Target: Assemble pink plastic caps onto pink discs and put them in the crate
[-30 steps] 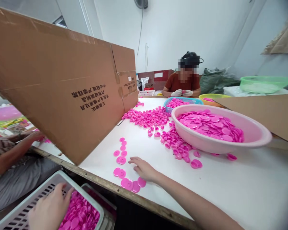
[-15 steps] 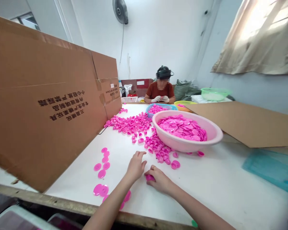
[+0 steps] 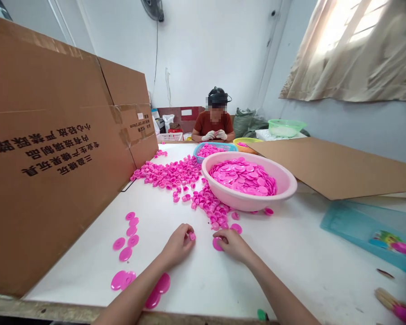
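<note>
My left hand (image 3: 178, 246) is closed with its fingertips round a small pink plastic cup (image 3: 192, 236), just above the white table. To its right, my right hand (image 3: 235, 246) pinches the edge of a flat pink disc (image 3: 218, 244). Cup and disc are apart. Close beyond my right hand lies another pink disc (image 3: 236, 228). A loose heap of small pink cups (image 3: 211, 205) spreads over the table past both hands. Behind the right part of that heap, a pale pink basin (image 3: 287, 189) holds many pink discs (image 3: 245, 176).
A large cardboard box (image 3: 61, 135) walls off the left side. Several discs (image 3: 125, 253) lie left of my left arm. At right are a cardboard flap (image 3: 338, 167) and a blue plastic bag (image 3: 352, 230). Across the table, a gloved person (image 3: 214, 126) sits behind a blue basket (image 3: 230, 147).
My left hand, open near the heap before, has drawn back and closed on a small cup. My right hand still holds a pink piece. The view has swung right.
</note>
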Demonstrator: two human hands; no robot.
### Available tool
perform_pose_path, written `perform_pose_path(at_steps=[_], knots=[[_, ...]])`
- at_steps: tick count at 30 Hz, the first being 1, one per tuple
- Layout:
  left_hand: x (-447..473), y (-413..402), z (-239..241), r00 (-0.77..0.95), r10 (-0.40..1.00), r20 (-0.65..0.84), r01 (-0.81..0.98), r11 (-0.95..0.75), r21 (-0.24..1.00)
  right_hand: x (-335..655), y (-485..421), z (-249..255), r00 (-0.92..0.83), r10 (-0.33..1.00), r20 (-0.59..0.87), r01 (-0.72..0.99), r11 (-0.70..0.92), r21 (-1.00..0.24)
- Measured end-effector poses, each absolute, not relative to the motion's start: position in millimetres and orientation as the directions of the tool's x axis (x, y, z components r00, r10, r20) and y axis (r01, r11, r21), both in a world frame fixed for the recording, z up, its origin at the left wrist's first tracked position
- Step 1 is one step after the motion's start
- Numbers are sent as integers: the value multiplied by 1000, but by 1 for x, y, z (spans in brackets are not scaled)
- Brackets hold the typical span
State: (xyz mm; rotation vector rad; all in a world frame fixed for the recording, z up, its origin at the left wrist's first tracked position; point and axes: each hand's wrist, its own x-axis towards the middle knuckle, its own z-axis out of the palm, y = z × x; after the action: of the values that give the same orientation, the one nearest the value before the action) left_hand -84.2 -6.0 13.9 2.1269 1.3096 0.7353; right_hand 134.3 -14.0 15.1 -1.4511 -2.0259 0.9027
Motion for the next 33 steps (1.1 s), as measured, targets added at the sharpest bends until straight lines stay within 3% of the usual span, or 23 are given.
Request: perform_pose_path(at_steps=[6, 12, 24, 30, 33], knots=[[-76, -16, 19, 397, 901, 174, 579, -393, 715, 132, -11, 11, -156, 987, 50, 443, 115, -889], [-75, -14, 10, 307, 924, 228, 646, -378, 664, 108, -6, 8, -194, 970, -143, 176, -109, -978], [-80, -12, 4, 229, 956, 182, 625, -288, 725, 62, 20, 15, -215, 857, -468, 364, -374, -853], [-90, -9, 14, 306, 947, 97, 637, -279, 718, 66, 23, 23, -279, 807, -520, 340, -424, -840], [-87, 2, 17, 252, 968, -21, 658, -155, 737, 64, 18, 20, -268, 813, -517, 314, -434, -844]])
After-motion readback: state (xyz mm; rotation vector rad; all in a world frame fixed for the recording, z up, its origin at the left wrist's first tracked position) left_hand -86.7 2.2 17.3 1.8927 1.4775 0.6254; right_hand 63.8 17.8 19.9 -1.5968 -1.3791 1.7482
